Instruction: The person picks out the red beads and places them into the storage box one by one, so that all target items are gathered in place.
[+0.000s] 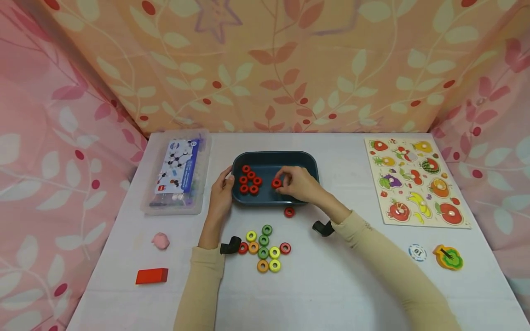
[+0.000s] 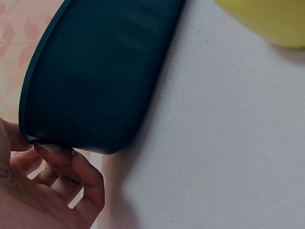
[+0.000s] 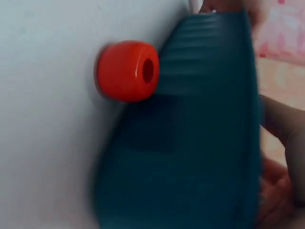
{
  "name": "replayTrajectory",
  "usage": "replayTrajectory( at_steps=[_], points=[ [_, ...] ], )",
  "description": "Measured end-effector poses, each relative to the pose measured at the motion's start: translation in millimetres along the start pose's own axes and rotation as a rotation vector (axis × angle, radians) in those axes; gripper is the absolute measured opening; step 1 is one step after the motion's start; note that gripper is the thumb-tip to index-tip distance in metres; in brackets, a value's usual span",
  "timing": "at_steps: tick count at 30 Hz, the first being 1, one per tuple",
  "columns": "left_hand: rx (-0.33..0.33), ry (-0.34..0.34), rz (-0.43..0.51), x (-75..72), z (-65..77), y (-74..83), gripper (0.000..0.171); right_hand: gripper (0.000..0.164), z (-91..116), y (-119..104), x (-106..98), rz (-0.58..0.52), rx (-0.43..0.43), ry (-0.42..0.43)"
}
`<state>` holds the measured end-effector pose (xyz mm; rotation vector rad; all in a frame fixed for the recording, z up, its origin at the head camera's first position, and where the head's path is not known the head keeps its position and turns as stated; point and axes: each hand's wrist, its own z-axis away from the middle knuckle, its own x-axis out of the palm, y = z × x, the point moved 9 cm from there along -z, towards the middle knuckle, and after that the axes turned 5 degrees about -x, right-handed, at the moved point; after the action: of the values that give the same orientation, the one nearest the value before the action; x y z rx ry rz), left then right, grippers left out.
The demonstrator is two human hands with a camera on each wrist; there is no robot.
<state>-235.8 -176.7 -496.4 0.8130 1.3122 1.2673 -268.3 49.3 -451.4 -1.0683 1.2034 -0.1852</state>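
Observation:
My left hand grips the left end of a dark teal tray, thumb at the rim. Seen from the left wrist, its fingers curl against the tray's end wall. Over the right half of the tray, my right hand pinches a red ring bead between thumb and fingertips. In the right wrist view the tray wall hides most of that hand and its bead. Several red ring beads lie inside at the left. One more red bead sits on the table just outside the near wall.
Nearer to me lies a cluster of green, yellow, orange and red ring beads. A clear plastic case, a pink lump and a red block are at left. At right lie a fruit puzzle board, a round chip and a tree piece.

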Motion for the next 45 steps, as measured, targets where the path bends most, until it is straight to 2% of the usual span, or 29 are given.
replayTrajectory(
  at_steps=[6, 11, 16, 20, 26, 28, 32, 35, 39, 42, 45],
  points=[
    [0.008, 0.004, -0.003, -0.7, 0.2, 1.5, 0.042, 0.026, -14.7, 14.2, 19.0, 0.022, 0.113, -0.023],
    [0.004, 0.003, -0.003, -0.4, 0.3, 2.0, 0.041, 0.025, -21.6, 13.8, 31.2, 0.011, 0.137, -0.026],
    [0.006, 0.002, -0.014, 0.8, 0.0, 1.4, 0.042, 0.032, -26.1, 8.9, 34.6, -0.094, 0.104, 0.000],
    [0.000, -0.005, -0.001, 1.3, -0.4, -0.3, 0.044, 0.036, -22.9, 5.3, 31.0, -0.114, 0.081, 0.005],
    [-0.014, -0.001, -0.009, 0.9, 0.3, -1.0, 0.043, 0.030, -8.4, -11.9, 16.3, -0.114, -0.034, 0.008],
    [-0.021, -0.003, -0.007, 0.5, 3.1, 3.5, 0.042, 0.028, -2.2, -18.2, 10.9, -0.109, -0.067, 0.006],
    [-0.022, -0.003, 0.001, 0.5, 2.9, 3.6, 0.043, 0.024, 10.9, -25.6, 2.2, -0.121, -0.096, -0.010],
    [-0.018, 0.002, 0.007, 0.7, 0.2, -1.1, 0.042, 0.021, 21.6, -27.1, -0.1, -0.124, -0.089, -0.059],
    [-0.011, 0.002, 0.007, 0.5, 0.4, -0.2, 0.042, 0.020, 38.1, -27.8, 5.1, -0.124, -0.065, -0.186],
    [-0.004, 0.004, 0.001, 0.3, 0.4, 0.3, 0.042, 0.026, 51.7, -24.8, 12.6, -0.134, -0.033, -0.282],
    [-0.001, 0.004, -0.003, 0.4, -0.2, 0.2, 0.043, 0.035, 63.8, -17.2, 19.4, -0.125, -0.002, -0.342]
  ],
)
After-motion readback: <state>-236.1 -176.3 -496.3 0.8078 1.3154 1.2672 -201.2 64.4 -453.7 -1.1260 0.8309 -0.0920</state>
